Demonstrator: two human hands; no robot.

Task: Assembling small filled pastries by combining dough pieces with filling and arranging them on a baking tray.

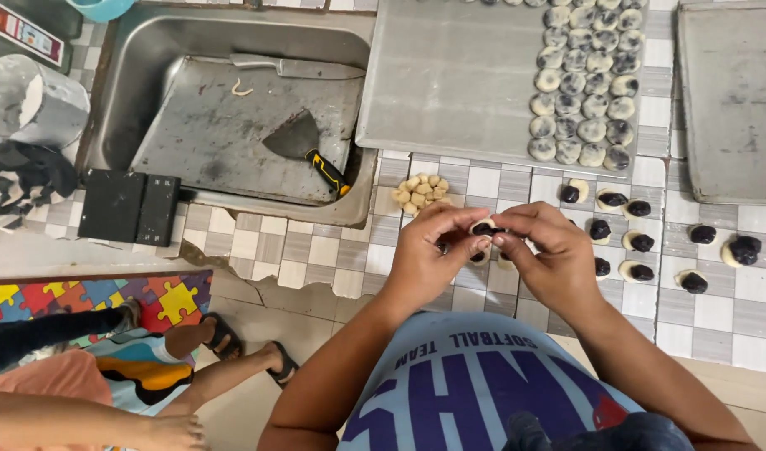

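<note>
Your left hand (424, 255) and right hand (550, 255) pinch one pale dough piece with dark filling (483, 227) between them; squeeze unevenly and filling may burst through over the checkered tile bench (316, 250).

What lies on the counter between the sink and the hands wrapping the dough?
In the head view, a small pile of pale dough bits lies on the checkered counter, between sink and hands.

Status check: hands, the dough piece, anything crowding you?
Left hand and right hand both pinch one dough piece with dark filling. Filled rounds lie close beyond the right hand; small dough lumps beyond the left.
</note>
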